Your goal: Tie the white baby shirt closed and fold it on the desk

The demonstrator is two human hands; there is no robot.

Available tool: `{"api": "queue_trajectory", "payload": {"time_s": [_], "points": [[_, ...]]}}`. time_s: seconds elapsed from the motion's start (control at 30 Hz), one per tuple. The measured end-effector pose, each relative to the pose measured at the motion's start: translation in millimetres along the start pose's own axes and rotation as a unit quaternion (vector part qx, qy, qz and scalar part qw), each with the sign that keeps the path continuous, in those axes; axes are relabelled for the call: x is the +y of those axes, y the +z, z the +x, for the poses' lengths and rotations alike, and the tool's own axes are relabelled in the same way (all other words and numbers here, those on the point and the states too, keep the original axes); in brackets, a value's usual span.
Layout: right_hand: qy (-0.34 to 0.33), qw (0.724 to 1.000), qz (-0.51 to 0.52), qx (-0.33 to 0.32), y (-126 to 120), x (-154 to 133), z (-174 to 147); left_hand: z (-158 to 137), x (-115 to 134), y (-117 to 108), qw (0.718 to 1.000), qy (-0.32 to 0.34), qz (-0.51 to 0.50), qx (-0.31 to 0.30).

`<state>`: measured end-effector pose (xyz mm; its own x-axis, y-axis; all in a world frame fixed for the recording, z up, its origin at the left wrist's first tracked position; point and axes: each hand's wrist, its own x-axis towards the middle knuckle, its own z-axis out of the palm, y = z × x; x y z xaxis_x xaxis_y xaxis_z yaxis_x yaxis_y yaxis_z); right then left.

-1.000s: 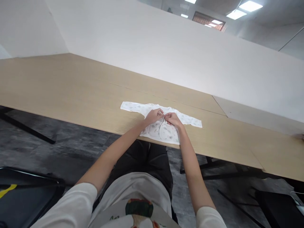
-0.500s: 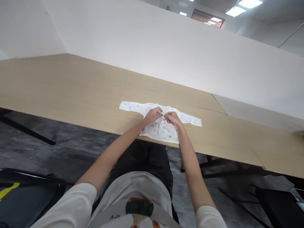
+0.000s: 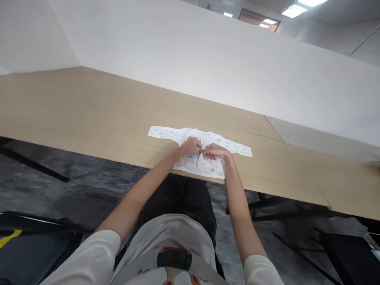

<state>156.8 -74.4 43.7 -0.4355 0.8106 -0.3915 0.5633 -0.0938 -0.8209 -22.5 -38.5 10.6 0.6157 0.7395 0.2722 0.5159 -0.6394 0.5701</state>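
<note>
A small white baby shirt (image 3: 190,162) with a scattered print lies face up on the wooden table, its long sleeves stretched out to both sides. Its hem reaches the table's front edge. My left hand (image 3: 192,146) is closed on the cloth at the middle of the chest, by the front opening. Right beside it, my right hand (image 3: 214,151) pinches the edge of the front flap, fingertips meeting those of the left. Whatever small fastening may be between the fingertips is hidden.
The light wooden table (image 3: 97,114) runs across the view, backed by a white partition (image 3: 184,59). A black chair (image 3: 35,249) with a yellow strip stands at lower left, another dark chair (image 3: 350,257) at lower right. Dark table legs (image 3: 35,162) show below.
My hands have come together at the shirt's front opening. The left fingers have curled down, and the right hand has turned flatter and moved slightly down and left.
</note>
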Motion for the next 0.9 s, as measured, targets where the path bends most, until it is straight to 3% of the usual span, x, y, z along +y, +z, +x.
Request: {"api": "queue_trajectory", "payload": {"time_s": [0.13,0.33,0.47,0.9], "points": [[0.000,1.000,0.000,0.002,-0.6,-0.9,-1.8,0.3,-1.4,-1.5,0.999,0.007,-0.044,-0.023],[0.010,1.000,-0.011,-0.005,-2.5,-9.4,-12.9,-1.7,-10.1,-9.4,0.978,0.023,-0.167,-0.121],[-0.004,1.000,-0.005,-0.021,-5.0,-7.1,-12.7,-1.1,-13.8,-10.7,0.974,0.040,-0.181,-0.127],[-0.021,0.999,0.023,-0.024,-5.8,-3.9,-10.8,-4.5,-5.9,-13.4,0.958,-0.014,-0.251,-0.136]]}}
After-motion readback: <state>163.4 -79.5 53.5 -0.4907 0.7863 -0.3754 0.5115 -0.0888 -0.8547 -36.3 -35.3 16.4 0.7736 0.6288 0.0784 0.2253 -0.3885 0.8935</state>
